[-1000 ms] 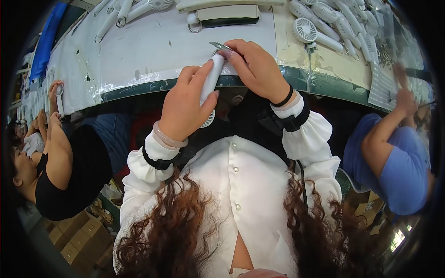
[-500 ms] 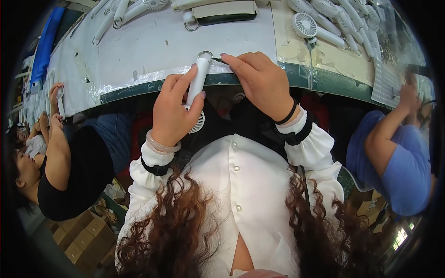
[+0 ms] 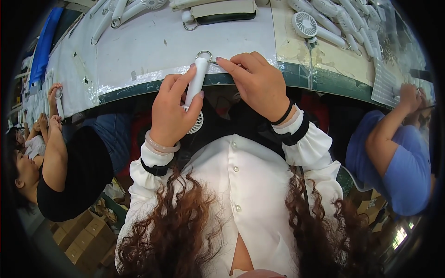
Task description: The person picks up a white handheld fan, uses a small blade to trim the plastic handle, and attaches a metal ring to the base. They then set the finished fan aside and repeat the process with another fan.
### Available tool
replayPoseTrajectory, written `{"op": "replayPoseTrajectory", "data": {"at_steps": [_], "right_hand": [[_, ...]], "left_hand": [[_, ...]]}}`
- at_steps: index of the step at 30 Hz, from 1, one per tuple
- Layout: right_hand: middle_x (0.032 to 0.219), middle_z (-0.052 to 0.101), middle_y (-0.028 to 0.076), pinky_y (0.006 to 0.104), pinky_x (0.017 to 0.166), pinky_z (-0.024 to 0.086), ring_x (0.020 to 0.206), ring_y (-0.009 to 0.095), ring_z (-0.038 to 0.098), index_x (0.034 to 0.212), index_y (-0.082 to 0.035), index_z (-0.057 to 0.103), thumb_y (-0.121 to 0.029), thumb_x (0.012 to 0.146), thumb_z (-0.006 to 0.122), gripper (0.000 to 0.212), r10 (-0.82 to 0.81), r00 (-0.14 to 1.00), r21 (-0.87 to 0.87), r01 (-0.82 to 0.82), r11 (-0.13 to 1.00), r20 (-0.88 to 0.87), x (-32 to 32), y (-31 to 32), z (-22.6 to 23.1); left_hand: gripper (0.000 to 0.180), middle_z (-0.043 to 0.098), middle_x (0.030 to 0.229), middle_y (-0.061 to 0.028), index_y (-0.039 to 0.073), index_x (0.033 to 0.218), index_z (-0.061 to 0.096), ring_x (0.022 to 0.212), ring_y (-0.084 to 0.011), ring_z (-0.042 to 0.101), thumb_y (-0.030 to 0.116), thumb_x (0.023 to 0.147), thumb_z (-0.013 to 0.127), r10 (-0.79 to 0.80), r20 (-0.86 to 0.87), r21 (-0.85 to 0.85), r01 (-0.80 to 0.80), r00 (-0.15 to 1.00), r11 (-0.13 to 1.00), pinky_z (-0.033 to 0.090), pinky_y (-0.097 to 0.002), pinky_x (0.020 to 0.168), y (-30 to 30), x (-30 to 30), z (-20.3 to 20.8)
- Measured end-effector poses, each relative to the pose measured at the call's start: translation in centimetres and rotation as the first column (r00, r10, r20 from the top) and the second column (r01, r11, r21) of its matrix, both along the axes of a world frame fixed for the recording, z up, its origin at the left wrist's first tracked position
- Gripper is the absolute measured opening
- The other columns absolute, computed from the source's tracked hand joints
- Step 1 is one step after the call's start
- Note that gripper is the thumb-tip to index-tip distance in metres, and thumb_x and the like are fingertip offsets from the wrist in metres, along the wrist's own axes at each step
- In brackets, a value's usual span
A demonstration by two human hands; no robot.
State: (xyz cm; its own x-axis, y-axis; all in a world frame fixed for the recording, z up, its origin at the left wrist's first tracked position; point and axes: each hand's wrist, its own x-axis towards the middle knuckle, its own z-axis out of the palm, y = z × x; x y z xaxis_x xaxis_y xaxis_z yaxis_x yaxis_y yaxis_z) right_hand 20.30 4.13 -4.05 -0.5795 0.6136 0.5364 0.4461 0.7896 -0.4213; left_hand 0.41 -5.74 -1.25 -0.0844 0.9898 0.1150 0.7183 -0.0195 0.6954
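My left hand (image 3: 174,104) is closed round the handle of a white handheld fan (image 3: 198,81). Its round grille points down toward my lap, partly hidden behind my fingers. A metal ring (image 3: 204,54) stands up from the far end of the handle, just over the table edge. With thumb and index finger, my right hand (image 3: 262,83) pinches a thin dark rod-like tool (image 3: 213,62). The tool's tip meets the ring, or lies right beside it; which one I cannot tell. Most of the tool is hidden in my grip.
More white fans with rings lie piled on the table (image 3: 232,39) at the far right (image 3: 333,21) and far left (image 3: 125,11). A dark green case (image 3: 227,18) sits at the back. Co-workers sit at the left (image 3: 69,162) and right (image 3: 394,157). Cardboard boxes (image 3: 83,238) stand at lower left.
My right hand has shifted slightly left toward the ring, with the thin tool still pinched. The left hand and the fan have barely moved.
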Motion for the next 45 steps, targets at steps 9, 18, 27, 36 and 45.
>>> {"op": "replayPoseTrajectory", "data": {"at_steps": [9, 18, 27, 36, 45], "right_hand": [[0.092, 0.064, 0.002, 0.0309, 0.063, 0.053, 0.081, 0.02, 0.062, 0.116, -0.015, 0.071, 0.001, 0.075, 0.069, 0.043, 0.017, 1.0, 0.007, -0.017, 1.0, 0.023, 0.0, 0.2, 0.3], [0.092, 0.065, 0.001, 0.0309, 0.062, 0.053, 0.081, 0.02, 0.063, 0.114, -0.016, 0.071, 0.002, 0.073, 0.067, 0.045, 0.022, 0.994, 0.036, -0.026, 0.999, 0.104, 0.3, 0.5, 0.7], [0.093, 0.067, 0.002, 0.0317, 0.064, 0.053, 0.083, 0.021, 0.064, 0.11, -0.018, 0.073, 0.002, 0.076, 0.066, 0.04, 0.102, 0.995, 0.147, -0.101, 0.984, 0.002, 1.2, 4.1, 0.2], [0.094, 0.066, 0.0, 0.0333, 0.077, 0.046, 0.088, 0.021, 0.063, 0.111, -0.021, 0.073, -0.001, 0.078, 0.068, 0.039, 0.198, 0.98, 0.103, -0.198, 0.975, 0.016, 0.3, 5.2, -0.3], [0.096, 0.067, -0.002, 0.0334, 0.082, 0.044, 0.091, 0.02, 0.062, 0.109, -0.022, 0.074, -0.002, 0.08, 0.068, 0.036, 0.275, 0.961, 0.152, -0.274, 0.95, 0.009, -0.1, 6.3, -0.7]], "left_hand": [[0.051, 0.058, 0.101, -0.0115, 0.007, 0.132, 0.061, 0.074, -0.0214, 0.062, 0.007, 0.082, 0.072, -0.005, -0.002, 0.017, 0.005, 1.0, 1.0, 0.052, -0.0304, 0.064, 0.2, -0.1, 0.0], [0.052, 0.058, 0.101, -0.0114, 0.008, 0.134, 0.06, 0.077, -0.0222, 0.061, 0.007, 0.083, 0.07, -0.033, 0.018, -0.005, 0.033, 0.999, 0.999, 0.052, -0.0304, 0.066, 0.2, -0.5, 0.2], [0.05, 0.057, 0.102, -0.0109, 0.012, 0.136, 0.06, 0.08, -0.0258, 0.06, 0.008, 0.086, 0.066, -0.061, -0.068, -0.047, 0.058, 0.996, 0.997, 0.051, -0.0324, 0.07, 0.1, -1.6, 1.0], [0.049, 0.057, 0.103, -0.0109, 0.014, 0.137, 0.059, 0.083, -0.0274, 0.06, 0.008, 0.089, 0.063, -0.057, -0.067, -0.096, 0.05, 0.996, 0.994, 0.05, -0.0336, 0.073, 0.2, -1.7, 1.3], [0.048, 0.057, 0.103, -0.0109, 0.014, 0.137, 0.058, 0.084, -0.0271, 0.059, 0.007, 0.09, 0.063, -0.068, -0.051, -0.107, 0.062, 0.996, 0.992, 0.05, -0.0333, 0.073, 0.2, -2.0, 1.2]]}}
